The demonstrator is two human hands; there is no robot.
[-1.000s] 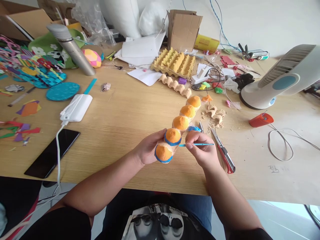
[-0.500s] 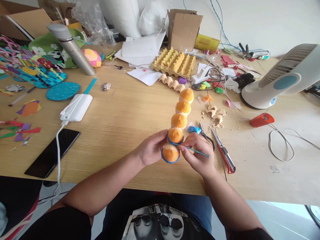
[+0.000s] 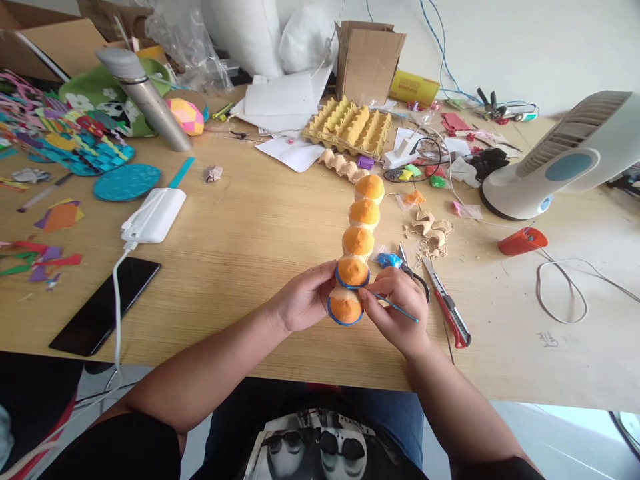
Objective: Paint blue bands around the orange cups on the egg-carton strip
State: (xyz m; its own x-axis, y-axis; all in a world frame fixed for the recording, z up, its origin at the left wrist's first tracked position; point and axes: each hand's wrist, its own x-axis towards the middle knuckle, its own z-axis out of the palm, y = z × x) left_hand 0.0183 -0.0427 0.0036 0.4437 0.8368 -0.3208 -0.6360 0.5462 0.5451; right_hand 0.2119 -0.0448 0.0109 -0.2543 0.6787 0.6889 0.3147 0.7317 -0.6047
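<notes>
My left hand [image 3: 309, 297] is closed on the left edge of an egg carton strip [image 3: 358, 252], near its lower end. Orange caps cover its several bumps, and the two nearest me have blue edging around the base. Between thumb and fingers, my right hand [image 3: 399, 308] pinches a thin blue stick [image 3: 400, 309]; I cannot make out its material. The inner end of the stick meets the blue edge of the second bump. Behind my right hand lie a bag of blue clay [image 3: 389, 260] and black-handled scissors [image 3: 415, 272].
To the right are a red box cutter [image 3: 451, 313], an orange cup [image 3: 523, 241] and a white fan [image 3: 555, 160]. Torn carton pieces [image 3: 430, 230] and a yellow egg tray [image 3: 349, 127] lie farther back. A phone [image 3: 105, 307] and power bank [image 3: 154, 215] are at left.
The strip has turned slightly, its near end shifting right and its far end left. The blue stick has tilted a little more steeply. Both hands keep their grip.
</notes>
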